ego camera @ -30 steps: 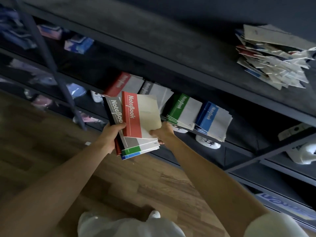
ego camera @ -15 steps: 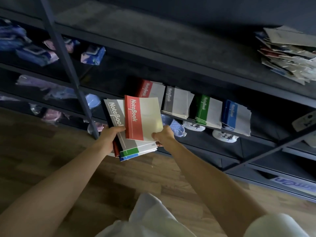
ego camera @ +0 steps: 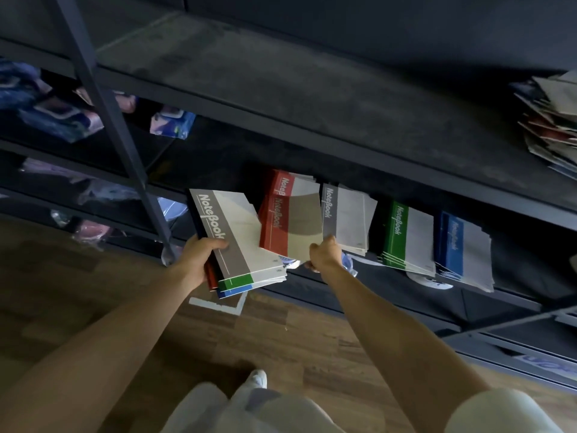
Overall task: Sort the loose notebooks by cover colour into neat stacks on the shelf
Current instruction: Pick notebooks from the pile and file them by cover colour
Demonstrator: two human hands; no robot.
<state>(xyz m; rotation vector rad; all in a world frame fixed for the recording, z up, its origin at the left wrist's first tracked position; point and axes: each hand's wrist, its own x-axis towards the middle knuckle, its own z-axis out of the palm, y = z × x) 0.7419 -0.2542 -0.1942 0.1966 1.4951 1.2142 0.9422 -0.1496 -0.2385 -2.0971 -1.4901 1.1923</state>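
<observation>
The left grip (ego camera: 199, 259) holds a bunch of notebooks (ego camera: 237, 239), with a grey one on top. The right grip (ego camera: 324, 257) pinches a red notebook (ego camera: 290, 226) by its corner, just in front of the red stack (ego camera: 282, 182) on the shelf (ego camera: 524, 267).

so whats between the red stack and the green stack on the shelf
The grey stack sits between the red stack and the green stack; the head view shows it.
</observation>
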